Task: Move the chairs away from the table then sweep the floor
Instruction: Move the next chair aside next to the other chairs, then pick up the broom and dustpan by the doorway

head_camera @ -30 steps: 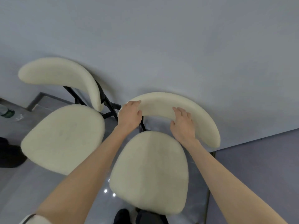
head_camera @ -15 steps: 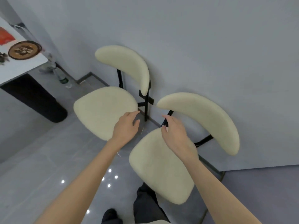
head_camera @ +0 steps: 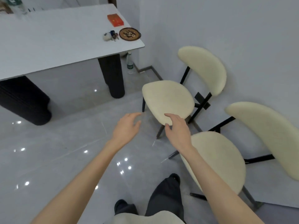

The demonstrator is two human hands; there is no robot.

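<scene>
Two cream chairs with black legs stand against the grey wall on the right. The far chair faces the table; the near chair sits beside my right arm. My left hand hovers over the floor, fingers apart, holding nothing. My right hand is open too, just above the front edge of the far chair's seat. The white table with thick black legs fills the upper left. No broom is in sight.
On the table lie an orange box, a brown patterned plate and small items. A plastic bottle stands on the floor by the wall corner. Glossy grey floor tiles spread in front; my dark trouser leg and shoe show below.
Both hands let go of the near chair's backrest and drew back. My view swung left, bringing the table into sight and pushing the chairs to the right.
</scene>
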